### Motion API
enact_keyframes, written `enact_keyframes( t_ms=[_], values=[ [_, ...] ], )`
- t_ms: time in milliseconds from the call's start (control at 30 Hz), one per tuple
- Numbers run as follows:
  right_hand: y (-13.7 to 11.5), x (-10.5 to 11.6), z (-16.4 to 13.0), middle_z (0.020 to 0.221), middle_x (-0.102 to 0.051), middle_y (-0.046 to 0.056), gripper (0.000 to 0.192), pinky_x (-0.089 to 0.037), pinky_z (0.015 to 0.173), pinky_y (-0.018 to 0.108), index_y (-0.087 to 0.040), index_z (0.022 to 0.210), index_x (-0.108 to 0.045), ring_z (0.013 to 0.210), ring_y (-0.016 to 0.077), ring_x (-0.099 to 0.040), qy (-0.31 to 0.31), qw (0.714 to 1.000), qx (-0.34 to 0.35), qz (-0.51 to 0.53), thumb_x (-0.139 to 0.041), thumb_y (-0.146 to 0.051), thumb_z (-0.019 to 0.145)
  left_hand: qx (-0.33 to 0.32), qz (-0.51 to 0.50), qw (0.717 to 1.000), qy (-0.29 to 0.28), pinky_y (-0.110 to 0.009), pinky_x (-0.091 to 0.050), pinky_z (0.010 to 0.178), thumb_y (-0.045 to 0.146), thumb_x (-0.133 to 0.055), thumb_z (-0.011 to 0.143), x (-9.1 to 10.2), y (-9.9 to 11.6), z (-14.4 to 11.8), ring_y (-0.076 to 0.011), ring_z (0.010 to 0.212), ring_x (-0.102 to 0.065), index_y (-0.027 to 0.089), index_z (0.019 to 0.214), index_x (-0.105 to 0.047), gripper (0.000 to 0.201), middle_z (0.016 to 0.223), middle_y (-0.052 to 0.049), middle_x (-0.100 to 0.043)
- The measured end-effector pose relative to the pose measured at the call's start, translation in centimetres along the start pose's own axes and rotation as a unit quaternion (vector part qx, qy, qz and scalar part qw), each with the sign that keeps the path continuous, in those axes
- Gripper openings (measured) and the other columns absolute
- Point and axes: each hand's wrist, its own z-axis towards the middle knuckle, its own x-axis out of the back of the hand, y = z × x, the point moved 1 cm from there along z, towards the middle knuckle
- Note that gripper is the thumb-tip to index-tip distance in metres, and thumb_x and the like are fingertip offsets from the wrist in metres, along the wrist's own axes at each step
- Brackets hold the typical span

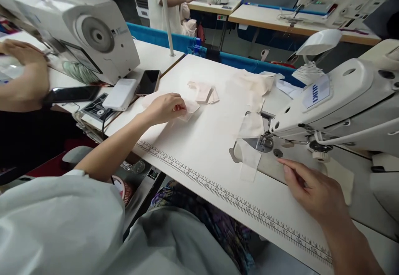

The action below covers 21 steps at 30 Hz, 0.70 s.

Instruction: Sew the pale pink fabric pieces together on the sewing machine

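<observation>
My left hand [166, 107] is over the table with its fingers curled together, closed on a thin, pale fabric piece [191, 107]. Just beyond it lies a small stack of light pink fabric pieces [204, 93]. My right hand [314, 189] hangs by the front of the sewing machine [338, 90], index finger stretched out and thumb apart from it, with nothing visible in it. Under the presser foot [265, 142] runs a strip of sheer white fabric [250, 164], hanging toward me. Behind the foot the strip joins a heap of pale fabric [254, 83].
A ruler tape [218, 189] runs along the table's front edge. To the left are a white power bank [120, 94], a phone [149, 82], and another sewing machine [93, 33] with a co-worker's hand [26, 54] beside it. A thread stand pole [166, 17] rises behind.
</observation>
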Motion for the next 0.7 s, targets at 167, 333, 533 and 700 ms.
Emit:
enact_keyframes(
  t_ms=[167, 333, 533, 700],
  values=[
    [0.1, 0.0, -0.1, 0.072, -0.073, 0.003, 0.026, -0.046, 0.05, 0.02, -0.012, 0.093, -0.071, 0.055, 0.0112, -0.065, 0.001, 1.0, -0.004, -0.003, -0.048, -0.024, 0.096, 0.049, -0.002, 0.999, -0.018, -0.026, -0.042, 0.062, 0.033, -0.056, 0.084, 0.6, -0.4, 0.5, -0.0155, 0.07, -0.059, 0.016, 0.081, -0.07, 0.023, 0.084, -0.005, -0.067],
    [0.2, 0.0, -0.1, 0.069, -0.071, 0.002, 0.024, -0.044, 0.047, 0.019, -0.011, 0.093, -0.071, 0.055, 0.0102, -0.064, 0.013, 1.0, -0.005, -0.008, -0.05, -0.023, 0.096, 0.032, -0.001, 0.999, -0.006, -0.026, -0.045, 0.065, 0.034, -0.055, 0.086, 1.2, 1.2, -0.3, -0.0162, 0.076, -0.061, 0.015, 0.089, -0.067, 0.023, 0.087, -0.005, -0.067],
    [0.2, 0.2, -0.1, 0.064, -0.069, 0.001, 0.022, -0.042, 0.046, 0.019, -0.011, 0.093, -0.072, 0.051, 0.0093, -0.061, 0.018, 1.0, -0.001, -0.007, -0.053, -0.02, 0.094, -0.038, 0.198, 0.979, 0.037, -0.033, -0.047, 0.07, 0.035, -0.057, 0.088, -0.3, 4.0, -2.9, -0.026, 0.098, -0.059, 0.013, 0.107, -0.062, 0.03, 0.108, -0.012, -0.066],
    [0.1, 0.2, -0.1, 0.064, -0.069, 0.002, 0.023, -0.043, 0.047, 0.019, -0.009, 0.092, -0.073, 0.05, 0.0097, -0.061, 0.023, 1.0, 0.0, -0.004, -0.052, -0.02, 0.094, -0.059, 0.17, 0.977, 0.116, -0.034, -0.047, 0.067, 0.025, -0.041, 0.097, -1.9, 2.7, -3.0, -0.0222, 0.087, -0.063, 0.016, 0.089, -0.065, 0.026, 0.097, -0.008, -0.071]
  ],
)
